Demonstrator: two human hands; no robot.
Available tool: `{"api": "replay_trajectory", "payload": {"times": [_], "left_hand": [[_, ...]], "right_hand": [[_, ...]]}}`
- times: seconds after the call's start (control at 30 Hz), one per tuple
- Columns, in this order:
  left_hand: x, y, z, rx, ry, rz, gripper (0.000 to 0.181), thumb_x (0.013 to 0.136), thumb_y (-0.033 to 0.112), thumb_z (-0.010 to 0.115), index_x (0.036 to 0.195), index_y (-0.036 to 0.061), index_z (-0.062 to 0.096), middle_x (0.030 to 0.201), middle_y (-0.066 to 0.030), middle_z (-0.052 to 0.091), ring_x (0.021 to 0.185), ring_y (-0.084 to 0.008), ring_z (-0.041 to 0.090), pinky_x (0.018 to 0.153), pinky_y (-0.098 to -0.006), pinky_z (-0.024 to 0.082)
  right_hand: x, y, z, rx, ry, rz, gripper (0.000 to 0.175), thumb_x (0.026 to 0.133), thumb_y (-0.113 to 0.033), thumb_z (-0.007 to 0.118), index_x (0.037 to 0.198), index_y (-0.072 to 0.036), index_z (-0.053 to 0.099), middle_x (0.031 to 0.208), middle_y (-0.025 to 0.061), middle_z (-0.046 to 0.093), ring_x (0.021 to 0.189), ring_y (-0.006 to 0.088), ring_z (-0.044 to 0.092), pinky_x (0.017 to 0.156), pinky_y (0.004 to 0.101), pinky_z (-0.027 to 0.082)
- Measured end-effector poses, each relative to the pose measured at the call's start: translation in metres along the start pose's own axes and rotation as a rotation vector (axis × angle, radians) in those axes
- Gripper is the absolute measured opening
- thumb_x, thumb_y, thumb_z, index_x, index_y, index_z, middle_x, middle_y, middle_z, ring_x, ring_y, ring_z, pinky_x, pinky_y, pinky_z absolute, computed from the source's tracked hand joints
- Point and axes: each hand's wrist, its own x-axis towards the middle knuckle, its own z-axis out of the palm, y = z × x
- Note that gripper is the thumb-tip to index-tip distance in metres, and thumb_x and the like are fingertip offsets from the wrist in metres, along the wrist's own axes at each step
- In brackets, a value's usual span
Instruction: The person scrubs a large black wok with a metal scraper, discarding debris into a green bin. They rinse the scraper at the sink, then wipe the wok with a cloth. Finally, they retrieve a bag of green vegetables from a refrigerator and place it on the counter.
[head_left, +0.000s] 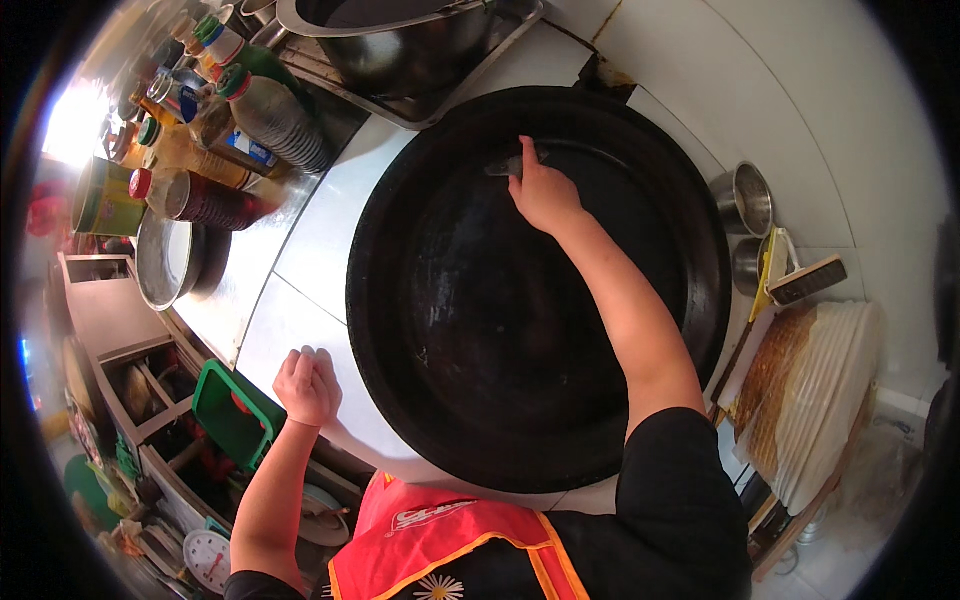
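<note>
A wide, round black pan (495, 315) with a raised rim lies before me on the white tiled counter. My right hand (547, 191) reaches to its far part, index finger stretched out. Under the fingers, flat on the dark surface, is a thin greyish piece (504, 166), perhaps a scraper; the hand grips it, and its middle is hidden. My left hand (307, 386) is closed in a fist left of the pan, apart from the rim, over the counter's front edge. Nothing shows in it.
Several bottles (274, 116) and a metal bowl (169, 259) stand at the left. A large metal basin (405, 52) rests on a tray behind the pan. At right are metal cups (742, 199), a brush (808, 280) and stacked bagged flat rounds (806, 397). A green basket (236, 412) is lower left.
</note>
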Motion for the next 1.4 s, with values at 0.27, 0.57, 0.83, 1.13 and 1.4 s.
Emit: {"api": "replay_trajectory", "payload": {"times": [0.27,0.57,0.83,1.13,1.4], "left_hand": [[0.001,-0.002,0.0,0.002,0.002,0.006,0.015,0.072,-0.002,0.054,0.066,0.0062,0.043,0.059,-0.0096,0.039,0.049,-0.0303,0.045,0.043,-0.0375,0.034],[0.003,0.0,-0.001,0.004,-0.001,0.01,0.016,0.071,-0.003,0.055,0.064,0.0061,0.044,0.059,-0.0098,0.04,0.049,-0.0294,0.045,0.043,-0.0367,0.034],[0.003,0.004,-0.002,0.037,-0.022,0.01,0.015,0.072,-0.003,0.056,0.066,0.0059,0.045,0.06,-0.0103,0.041,0.05,-0.0292,0.046,0.044,-0.0375,0.036],[-0.007,-0.003,-0.002,-0.031,-0.052,-0.078,0.008,0.077,0.004,0.055,0.071,0.0076,0.051,0.068,-0.0102,0.05,0.063,-0.0295,0.055,0.054,-0.0391,0.044],[-0.03,-0.009,-0.013,-0.576,-0.019,-0.237,0.006,0.067,0.002,0.055,0.071,0.0068,0.054,0.074,-0.0137,0.056,0.067,-0.0346,0.056,0.061,-0.0417,0.047]], "right_hand": [[0.003,0.003,0.004,-0.124,0.031,-0.007,0.054,0.091,-0.027,0.045,0.138,-0.005,0.031,0.076,0.0169,0.064,0.069,0.0351,0.063,0.064,0.0451,0.05],[0.006,0.016,0.012,-0.145,0.243,0.024,0.049,0.092,-0.027,0.043,0.135,-0.006,0.035,0.075,0.0158,0.064,0.066,0.034,0.063,0.061,0.0445,0.05],[-0.008,0.02,0.0,-0.169,0.522,-0.057,0.046,0.093,-0.024,0.047,0.134,-0.009,0.034,0.077,0.0138,0.064,0.064,0.0325,0.062,0.054,0.0412,0.05],[-0.09,-0.069,-0.055,-0.118,0.615,-0.397,0.049,0.09,-0.023,0.052,0.134,-0.012,0.035,0.072,0.012,0.059,0.057,0.0305,0.06,0.049,0.0389,0.048],[-0.174,-0.262,-0.023,0.185,0.213,-0.811,0.058,0.085,-0.014,0.058,0.137,-0.011,0.033,0.073,0.0139,0.058,0.059,0.032,0.058,0.05,0.0396,0.045]]}}
